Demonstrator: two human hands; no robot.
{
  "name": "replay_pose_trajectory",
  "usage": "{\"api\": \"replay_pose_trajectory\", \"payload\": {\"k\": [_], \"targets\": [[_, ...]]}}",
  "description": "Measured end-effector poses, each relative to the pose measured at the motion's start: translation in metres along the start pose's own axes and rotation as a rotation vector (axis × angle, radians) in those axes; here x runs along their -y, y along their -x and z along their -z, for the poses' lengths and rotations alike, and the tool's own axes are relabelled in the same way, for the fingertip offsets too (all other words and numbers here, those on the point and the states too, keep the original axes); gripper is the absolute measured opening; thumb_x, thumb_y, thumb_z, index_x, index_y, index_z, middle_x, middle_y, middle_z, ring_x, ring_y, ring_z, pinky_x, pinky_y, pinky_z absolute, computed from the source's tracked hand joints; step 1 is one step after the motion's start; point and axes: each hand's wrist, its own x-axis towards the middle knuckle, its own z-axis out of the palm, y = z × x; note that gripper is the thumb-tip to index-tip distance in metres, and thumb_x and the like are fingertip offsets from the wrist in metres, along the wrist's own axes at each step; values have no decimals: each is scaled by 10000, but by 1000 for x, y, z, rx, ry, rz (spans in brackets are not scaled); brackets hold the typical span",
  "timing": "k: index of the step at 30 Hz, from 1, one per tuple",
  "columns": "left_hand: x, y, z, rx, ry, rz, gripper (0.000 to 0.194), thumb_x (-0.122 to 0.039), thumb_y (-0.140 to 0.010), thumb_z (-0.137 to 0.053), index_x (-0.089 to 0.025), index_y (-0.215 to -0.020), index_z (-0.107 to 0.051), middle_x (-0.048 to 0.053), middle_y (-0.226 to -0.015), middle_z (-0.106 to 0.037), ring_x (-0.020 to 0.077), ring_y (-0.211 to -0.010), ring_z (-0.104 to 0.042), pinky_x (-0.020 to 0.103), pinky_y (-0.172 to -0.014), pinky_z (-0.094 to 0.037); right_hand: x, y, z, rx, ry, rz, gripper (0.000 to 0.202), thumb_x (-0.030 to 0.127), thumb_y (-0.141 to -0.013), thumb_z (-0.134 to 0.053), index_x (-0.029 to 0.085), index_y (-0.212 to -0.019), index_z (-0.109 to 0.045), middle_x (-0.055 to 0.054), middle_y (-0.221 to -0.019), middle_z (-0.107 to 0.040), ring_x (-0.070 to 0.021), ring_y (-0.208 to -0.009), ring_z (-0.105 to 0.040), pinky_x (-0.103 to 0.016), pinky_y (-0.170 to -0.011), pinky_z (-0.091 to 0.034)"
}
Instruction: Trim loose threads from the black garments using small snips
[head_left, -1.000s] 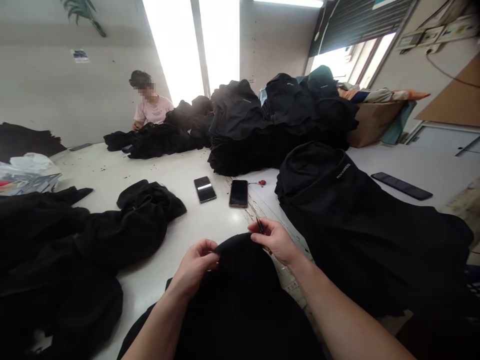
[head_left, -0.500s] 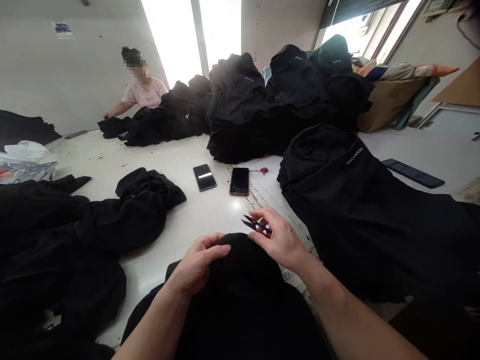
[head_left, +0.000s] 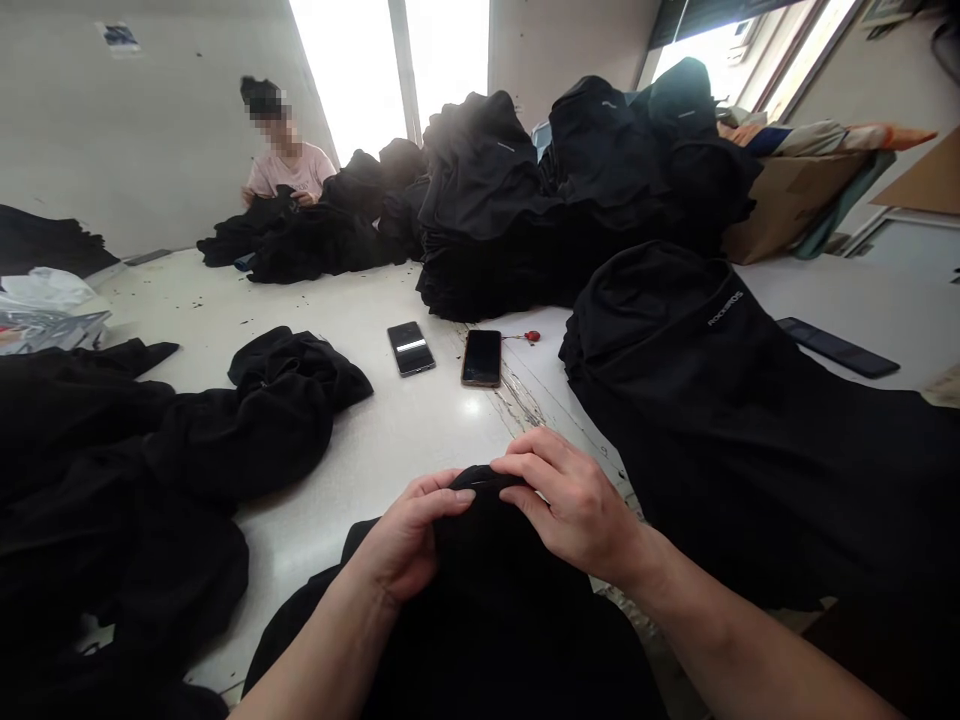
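My left hand point(head_left: 409, 530) and right hand point(head_left: 589, 505) pinch the folded black cloth point(head_left: 510, 610) by its top edge, at the white counter's point(head_left: 367, 440) near side. A loose grip might let it slip.

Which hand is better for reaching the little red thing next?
Probably the right hand: its fingers are nearer the little red thing, while the left hand is farther off. Both hands hold the black cloth.
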Motion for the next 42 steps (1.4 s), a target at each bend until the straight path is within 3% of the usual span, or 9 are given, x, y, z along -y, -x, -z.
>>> {"api": "replay_pose_trajectory", "payload": {"k": [15, 20, 24, 28, 33, 42], "targets": [[7, -2, -3, 1, 8, -5, 136, -136, -721, -688, -111, -854, -700, 52, -743, -672, 120, -661, -609, 213, -661, -467, -8, 9, -5, -54, -33, 51, 226, 47, -845, -501, 195, -966, -621, -54, -846, -580, -174, -785, -560, -306, -659, -518], [11, -7, 0, -123, -60, -69, 160, -161, -695, -720, -128, -851, -702, 47, -736, -685, 130, -649, -620, 213, -634, -476, -18, 7, 0, -156, -165, -219, 157, 122, -841, -541, 207, -941, -628, -54, -895, -589, -166, -777, -581, -288, -626, -515], [13, -11, 2, -108, -65, -60, 167, -163, -694, -718, -130, -856, -695, 54, -738, -689, 139, -655, -625, 227, -645, -481, -20, 7, -2, 51, -298, -469, 250, 181, -747, -641, 209, -995, -620, -47, -959, -616, -168, -779, -574, -278, -620, -497], [13, -12, 3, -125, -53, -65, 120, -147, -691, -707, -132, -808, -688, 39, -697, -677, 125, -619, -612, 216, -615, -469, -17, 7, -7, 211, -460, -666, 196, 185, -704, -651, 187, -900, -639, -12, -784, -627, -117, -605, -512, -244, -538, -440], [13, -15, 5, -150, -43, -35, 80, -136, -695, -684, -129, -775, -677, 31, -682, -661, 118, -615, -598, 212, -611, -456, -20, 8, -7, 177, -625, -718, 126, 194, -685, -663, 173, -808, -645, 0, -710, -601, -111, -598, -490, -240, -548, -419], [12, -18, 7, -175, -4, -2, 111, -136, -673, -655, -125, -783, -670, 53, -692, -672, 145, -617, -603, 245, -621, -455, -26, 13, -10, 151, -619, -700, 177, 209, -689, -676, 185, -860, -641, -11, -797, -619, -130, -679, -522, -251, -601, -437]]}}
